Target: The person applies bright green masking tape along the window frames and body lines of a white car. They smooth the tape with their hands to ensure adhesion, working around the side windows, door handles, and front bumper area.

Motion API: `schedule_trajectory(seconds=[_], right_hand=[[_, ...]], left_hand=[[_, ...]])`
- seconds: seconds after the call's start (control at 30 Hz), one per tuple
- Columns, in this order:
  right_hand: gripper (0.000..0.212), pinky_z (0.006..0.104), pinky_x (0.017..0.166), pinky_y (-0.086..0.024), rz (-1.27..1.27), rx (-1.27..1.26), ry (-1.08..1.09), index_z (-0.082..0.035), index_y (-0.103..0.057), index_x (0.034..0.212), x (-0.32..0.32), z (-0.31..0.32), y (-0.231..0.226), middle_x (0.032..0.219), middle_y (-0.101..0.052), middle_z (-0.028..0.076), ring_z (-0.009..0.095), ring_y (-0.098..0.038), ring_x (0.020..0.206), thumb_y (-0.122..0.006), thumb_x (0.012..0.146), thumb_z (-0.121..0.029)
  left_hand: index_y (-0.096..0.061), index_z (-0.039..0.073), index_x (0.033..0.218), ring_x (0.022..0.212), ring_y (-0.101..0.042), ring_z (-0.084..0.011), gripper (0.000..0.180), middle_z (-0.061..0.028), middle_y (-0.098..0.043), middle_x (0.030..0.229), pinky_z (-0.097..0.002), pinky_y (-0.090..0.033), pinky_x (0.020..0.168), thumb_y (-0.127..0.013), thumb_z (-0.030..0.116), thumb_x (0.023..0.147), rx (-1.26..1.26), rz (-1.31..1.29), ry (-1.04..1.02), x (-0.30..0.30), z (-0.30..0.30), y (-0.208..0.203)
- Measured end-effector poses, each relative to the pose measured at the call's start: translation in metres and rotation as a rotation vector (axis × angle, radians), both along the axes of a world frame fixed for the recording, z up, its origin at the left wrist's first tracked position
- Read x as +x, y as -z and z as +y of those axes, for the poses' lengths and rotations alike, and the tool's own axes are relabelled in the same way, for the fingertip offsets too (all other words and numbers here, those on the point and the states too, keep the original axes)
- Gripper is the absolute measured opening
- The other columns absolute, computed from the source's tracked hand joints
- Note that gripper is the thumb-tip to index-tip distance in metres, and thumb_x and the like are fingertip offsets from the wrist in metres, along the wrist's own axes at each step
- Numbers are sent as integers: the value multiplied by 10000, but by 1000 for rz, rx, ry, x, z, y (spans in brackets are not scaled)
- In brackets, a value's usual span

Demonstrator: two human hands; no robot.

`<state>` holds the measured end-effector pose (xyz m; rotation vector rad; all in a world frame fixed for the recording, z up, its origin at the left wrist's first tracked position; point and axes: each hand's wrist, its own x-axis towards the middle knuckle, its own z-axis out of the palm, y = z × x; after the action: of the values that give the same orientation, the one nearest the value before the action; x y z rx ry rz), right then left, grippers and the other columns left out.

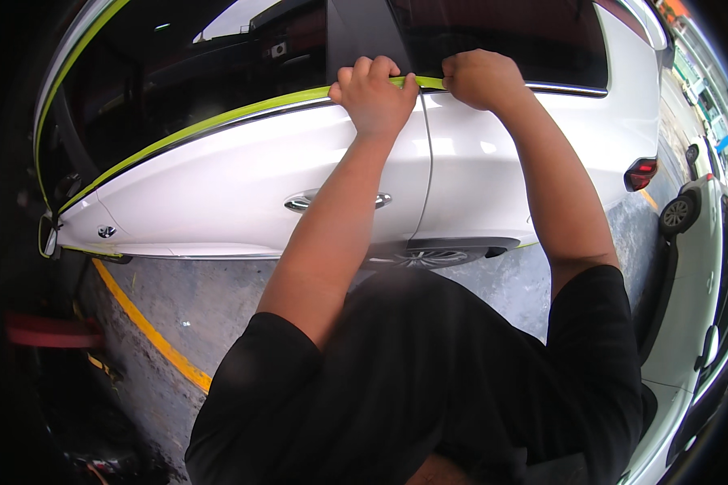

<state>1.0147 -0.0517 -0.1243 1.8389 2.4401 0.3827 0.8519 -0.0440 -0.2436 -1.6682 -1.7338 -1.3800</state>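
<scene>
Yellow-green masking tape [275, 103] runs along the lower window edge of a white car [218, 170], and more of it outlines the window frame at the left. My left hand [378, 101] rests on the taped edge near the gap between two doors or panels, its fingers apart and bent over the strip, thumb touching the tape. Just to the right, my right hand [484, 79] pinches the tape at the base of the rear window [501, 40]. A short length of tape stretches between both hands. Past the right hand, bare chrome trim [566, 90] shows.
Below my left forearm is a chrome door handle [299, 200], with the rear wheel [421, 259] lower down. A second light-coloured car [683, 323] stands at the right. A yellow line [150, 323] crosses the grey floor; a dark red object [52, 330] is at left.
</scene>
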Motion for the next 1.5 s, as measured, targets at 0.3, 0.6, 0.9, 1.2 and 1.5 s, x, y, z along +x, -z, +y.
schedule_trajectory(seconds=[0.3, 0.6, 0.9, 1.2, 1.5], right_hand=[[205, 415, 785, -600, 108, 62, -108, -178, -799, 1127, 2, -15, 12, 962, -792, 60, 255, -763, 879, -625, 1061, -267], [129, 446, 717, -535, 344, 136, -223, -105, -703, 938, 32, -131, 36, 804, -714, 70, 299, -728, 754, -682, 988, -222], [181, 455, 694, -520, 885, -304, 87, -39, -678, 938, 120, -247, 193, 833, -718, 167, 371, -694, 762, -728, 988, -206], [158, 442, 743, -540, 1005, -472, 94, -21, -685, 943, 92, -264, 227, 844, -727, 182, 385, -708, 790, -719, 996, -166], [173, 425, 754, -532, 950, -546, 4, -14, -690, 946, 40, -258, 228, 855, -703, 192, 376, -690, 800, -757, 969, -172]], left_hand=[[-708, 233, 966, 1179, -485, -254, 294, 10, -590, 1106, -479, -294, 990, -922, 320, 784, -1, -47, -53, 11, 0, 7], [-720, 206, 1088, 1218, -481, -274, 342, -18, -589, 1194, -483, -309, 1018, -890, 365, 838, -98, -19, -73, 10, -3, 11], [-682, 132, 1409, 1348, -490, -285, 637, -102, -592, 1362, -495, -325, 1127, -866, 428, 876, -101, 352, 210, -17, -39, 21], [-678, 132, 1372, 1322, -527, -291, 617, -87, -618, 1337, -490, -343, 1147, -825, 480, 885, 22, 395, 269, -44, -43, 32], [-656, 147, 1430, 1435, -455, -279, 593, -93, -579, 1443, -506, -258, 1214, -776, 489, 961, -61, 332, -55, -268, -86, 50]])
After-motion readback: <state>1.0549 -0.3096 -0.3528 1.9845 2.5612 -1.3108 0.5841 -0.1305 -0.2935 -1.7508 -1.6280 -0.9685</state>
